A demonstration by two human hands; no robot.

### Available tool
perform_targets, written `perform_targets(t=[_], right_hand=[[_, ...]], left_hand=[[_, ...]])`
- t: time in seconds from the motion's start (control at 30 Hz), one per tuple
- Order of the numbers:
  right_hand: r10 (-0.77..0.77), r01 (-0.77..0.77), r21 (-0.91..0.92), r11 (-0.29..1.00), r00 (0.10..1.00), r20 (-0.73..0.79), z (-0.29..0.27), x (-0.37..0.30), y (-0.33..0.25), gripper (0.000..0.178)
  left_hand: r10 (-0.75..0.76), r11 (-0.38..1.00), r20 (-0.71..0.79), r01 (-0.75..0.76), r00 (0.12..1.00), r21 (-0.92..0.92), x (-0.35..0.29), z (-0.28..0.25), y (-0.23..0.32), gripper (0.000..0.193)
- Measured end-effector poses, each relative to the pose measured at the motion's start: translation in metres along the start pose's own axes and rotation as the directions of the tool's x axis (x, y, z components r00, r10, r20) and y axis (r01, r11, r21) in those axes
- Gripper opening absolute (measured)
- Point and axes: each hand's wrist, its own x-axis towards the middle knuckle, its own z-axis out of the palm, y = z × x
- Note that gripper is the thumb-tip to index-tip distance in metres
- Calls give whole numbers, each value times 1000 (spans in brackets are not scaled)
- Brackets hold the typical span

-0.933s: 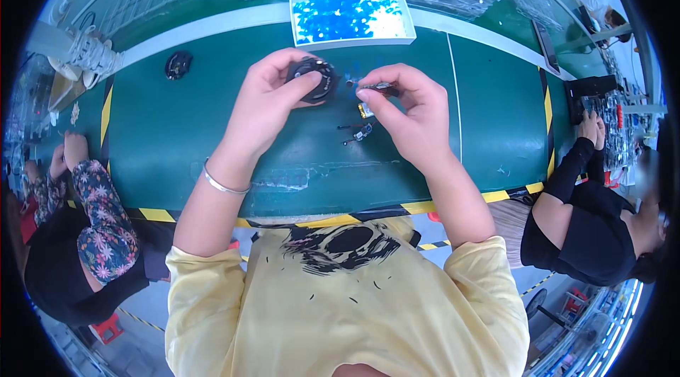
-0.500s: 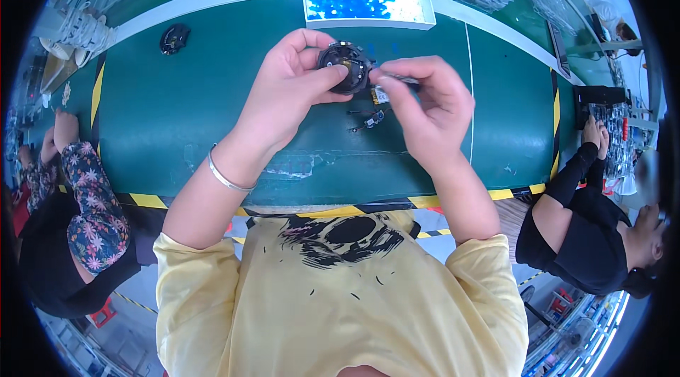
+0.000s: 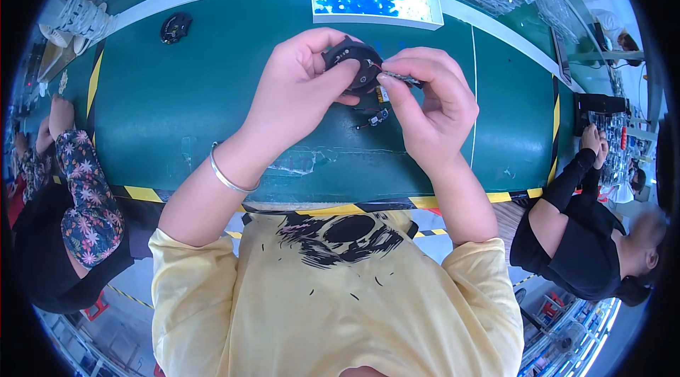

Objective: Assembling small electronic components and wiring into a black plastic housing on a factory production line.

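My left hand (image 3: 294, 90) is closed around a round black plastic housing (image 3: 363, 53), its thumb pressed on the face. Close against the housing's right side, my right hand (image 3: 439, 104) pinches a small narrow circuit board (image 3: 404, 78) between thumb and fingers. A thin reddish wire seems to run from the board to the housing. Just below hangs or lies a small part with a yellow and white label (image 3: 383, 94); I cannot tell which. Under it is a small electronic module (image 3: 379, 118) with short wires, over the green table mat (image 3: 248, 157).
At the far side stands a white box (image 3: 382, 20) of small blue pieces. Another black housing (image 3: 175, 27) lies at the far left. Yellow and black tape (image 3: 326, 210) marks the near edge. Co-workers sit left, in a floral sleeve (image 3: 88, 193), and right, in a black sleeve (image 3: 572, 177).
The housing has turned in my left hand, from an open inner side with a gold patch to a darker face. My right hand still pinches the board, with its fingers slightly shifted.
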Motion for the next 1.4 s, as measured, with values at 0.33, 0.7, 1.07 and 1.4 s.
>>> perform_targets(t=[0.33, 0.7, 1.07, 1.4], right_hand=[[-44, 51, -86, 995, 996, 80, -1, 4, -2, 17], [-69, 74, -71, 995, 995, 67, 0, 3, 1, 16], [-139, 156, -176, 972, 985, 107, -2, 5, -5, 16], [-251, 291, -290, 912, 954, 167, -6, -8, -4, 17]], left_hand=[[12, 995, 58, -17, 998, 102, -6, 4, 7, 18], [51, 986, 102, -67, 993, 155, -6, -1, 5, 18], [-16, 996, 120, 5, 993, 91, -5, -4, 8, 16], [90, 974, 141, -117, 986, 193, -14, 1, -6, 13]])
